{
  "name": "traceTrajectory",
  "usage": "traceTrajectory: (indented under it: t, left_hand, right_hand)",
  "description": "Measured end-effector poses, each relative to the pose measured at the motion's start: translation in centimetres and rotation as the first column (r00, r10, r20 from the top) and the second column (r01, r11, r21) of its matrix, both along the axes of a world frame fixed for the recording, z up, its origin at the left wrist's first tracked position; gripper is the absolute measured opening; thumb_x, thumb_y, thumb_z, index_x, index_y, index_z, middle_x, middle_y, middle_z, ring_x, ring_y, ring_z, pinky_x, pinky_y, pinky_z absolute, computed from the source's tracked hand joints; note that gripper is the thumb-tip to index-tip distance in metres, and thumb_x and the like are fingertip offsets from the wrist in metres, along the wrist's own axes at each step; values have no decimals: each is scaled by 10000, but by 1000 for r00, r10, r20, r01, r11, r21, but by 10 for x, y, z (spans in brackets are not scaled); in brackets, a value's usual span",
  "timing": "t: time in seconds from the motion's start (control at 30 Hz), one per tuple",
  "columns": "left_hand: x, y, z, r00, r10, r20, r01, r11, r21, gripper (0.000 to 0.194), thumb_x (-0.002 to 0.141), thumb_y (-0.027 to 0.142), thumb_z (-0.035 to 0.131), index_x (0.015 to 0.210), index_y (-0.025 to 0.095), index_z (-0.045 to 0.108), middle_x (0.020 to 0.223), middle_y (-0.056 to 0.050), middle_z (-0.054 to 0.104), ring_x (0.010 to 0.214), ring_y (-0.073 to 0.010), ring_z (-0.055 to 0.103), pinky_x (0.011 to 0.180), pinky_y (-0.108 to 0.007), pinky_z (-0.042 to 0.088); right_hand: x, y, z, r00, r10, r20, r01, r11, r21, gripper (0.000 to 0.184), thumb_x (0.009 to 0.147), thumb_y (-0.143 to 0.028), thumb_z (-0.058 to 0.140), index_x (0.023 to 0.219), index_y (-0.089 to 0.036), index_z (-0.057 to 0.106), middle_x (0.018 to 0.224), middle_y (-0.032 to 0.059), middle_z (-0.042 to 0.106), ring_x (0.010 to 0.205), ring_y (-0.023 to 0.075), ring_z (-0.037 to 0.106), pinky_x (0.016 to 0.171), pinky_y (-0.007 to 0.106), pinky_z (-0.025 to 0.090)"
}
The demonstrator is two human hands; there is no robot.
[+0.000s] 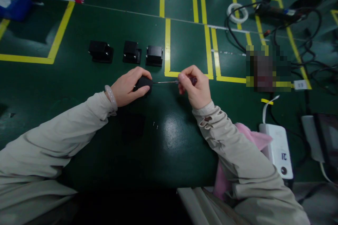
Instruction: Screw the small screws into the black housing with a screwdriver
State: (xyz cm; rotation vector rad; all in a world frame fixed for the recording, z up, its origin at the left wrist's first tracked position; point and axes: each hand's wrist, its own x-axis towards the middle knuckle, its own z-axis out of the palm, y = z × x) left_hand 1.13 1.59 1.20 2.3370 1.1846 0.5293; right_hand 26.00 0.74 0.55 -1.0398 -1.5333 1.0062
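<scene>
Fingers of the left hand (125, 86) are curled around a small black box (144, 84), while those of the right hand (195, 86) pinch a screwdriver (166, 82) whose tip meets the box's right side. Three similar boxes (132, 52) stand in a row just beyond on the green table (182, 154), and two tiny screws (154, 123) lie nearer the person.

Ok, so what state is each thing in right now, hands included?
Left hand: closed around a black part
Black part: held in the left hand
Right hand: closed on a screwdriver
Screwdriver: tip at the black part
Two small screws: lying loose, apart
Three black blocks: in a row, untouched
White ring: lying flat
Pink cloth: crumpled
</scene>
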Motion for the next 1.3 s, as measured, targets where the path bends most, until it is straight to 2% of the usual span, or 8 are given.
traceTrajectory:
  t: [0.17,0.37,0.43,0.57,0.8,0.97,1.17,1.3]
  left_hand:
    - [0,1,-1,1000,-12,-1,12,1000,4,406,913,433,445,1141,127,584,1113,-115,643,1016,-246,617,916,-418,527]
    - [-1,1,-1,1000,-4,-6,4,1000,-1,419,910,439,444,1147,125,591,1110,-114,636,1007,-246,607,929,-425,523]
    - [0,1,0,1000,-2,-6,2,1000,-6,422,911,438,445,1154,124,589,1113,-115,632,1004,-247,604,931,-427,522]
    - [1,0,0,1000,1,-17,-1,1000,-13,428,914,440,438,1162,124,584,1118,-114,624,998,-245,597,932,-428,519]
    - [2,-1,-2,1000,14,-18,-13,1000,6,429,917,440,433,1167,125,583,1123,-112,624,1010,-244,592,954,-428,507]
    - [3,-1,-1,999,28,-21,-28,999,-20,437,908,451,437,1170,135,586,1123,-109,620,1006,-248,592,935,-424,510]
    - [2,-1,-1,1000,24,-12,-25,999,-29,441,911,446,448,1178,126,593,1125,-117,623,995,-255,594,936,-439,512]
    - [1,-1,-3,1000,20,-8,-20,1000,-19,426,917,445,451,1173,134,591,1135,-115,627,1009,-252,598,951,-429,510]
  right_hand:
    - [-1,1,-6,998,-25,-50,23,999,-38,429,869,-656,643,824,-258,488,427,-130,343,316,69,361,342,241,280]
    - [0,6,-6,994,-45,-99,38,997,-74,491,734,-645,787,795,-235,523,541,-98,503,403,51,481,393,220,351]
    - [0,7,-7,990,-60,-124,46,993,-111,511,713,-672,784,776,-233,530,503,-107,483,389,51,472,392,217,362]
    - [0,8,-10,986,-67,-152,39,983,-181,551,719,-758,708,754,-244,515,378,-152,318,299,57,360,345,224,357]
    - [3,12,-13,982,-24,-190,-18,977,-214,567,681,-716,771,845,-248,495,409,-160,431,361,58,453,430,213,424]
    - [4,10,-11,991,-40,-126,10,974,-228,555,710,-741,724,793,-233,516,371,-175,371,337,45,452,556,235,524]
    - [4,10,-10,985,-20,-171,-18,976,-218,549,682,-679,795,839,-226,529,439,-143,502,402,55,523,479,214,448]
    - [4,11,-11,984,-18,-179,-24,974,-226,544,705,-710,758,805,-228,527,405,-154,422,359,51,455,453,221,448]
